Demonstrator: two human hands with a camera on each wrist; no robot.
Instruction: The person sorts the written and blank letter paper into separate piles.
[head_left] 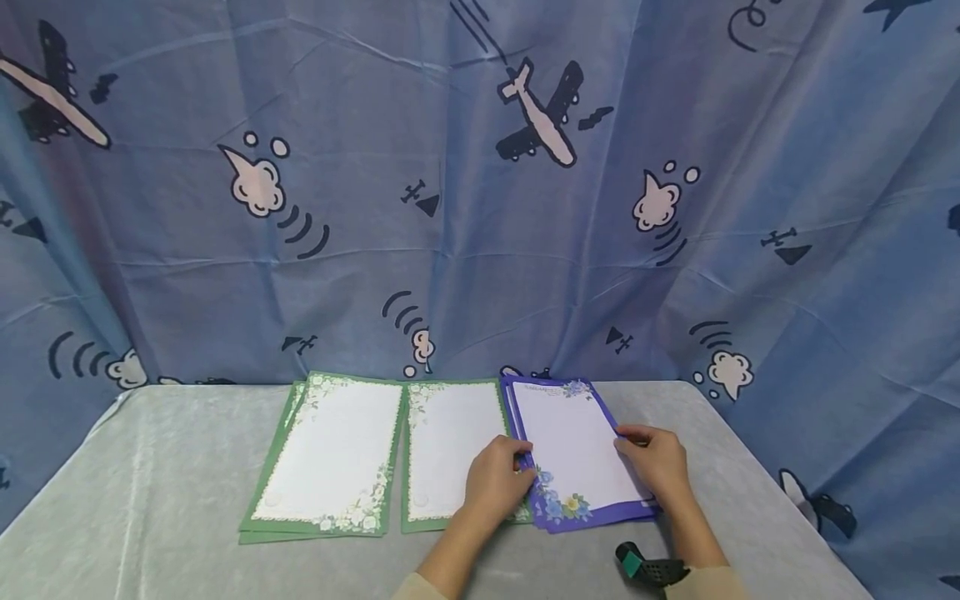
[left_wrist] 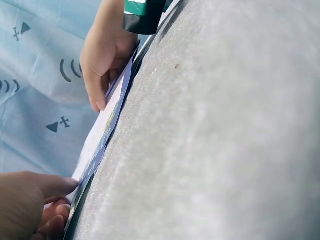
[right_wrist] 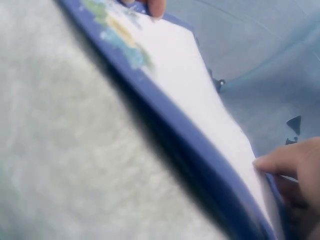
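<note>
A purple-bordered sheet of paper [head_left: 570, 446] with blue and yellow flowers lies on top of a small stack at the right. My left hand [head_left: 497, 482] pinches its left edge, thumb on top, as the left wrist view shows. On the opposite edge, my right hand [head_left: 662, 460] holds the paper between thumb and fingers. In the right wrist view the near purple border [right_wrist: 200, 140] bows up slightly over a dark gap. Under my left hand, the right side of a green-bordered sheet [head_left: 453, 442] is partly covered.
More green-bordered sheets [head_left: 330, 450] overlap in a pile at the left. All the paper lies on a grey cloth-covered table [head_left: 187, 467]. A blue curtain [head_left: 360, 208] with airplane prints hangs behind. My right wrist wears a black strap [head_left: 660, 572] with a green-marked device.
</note>
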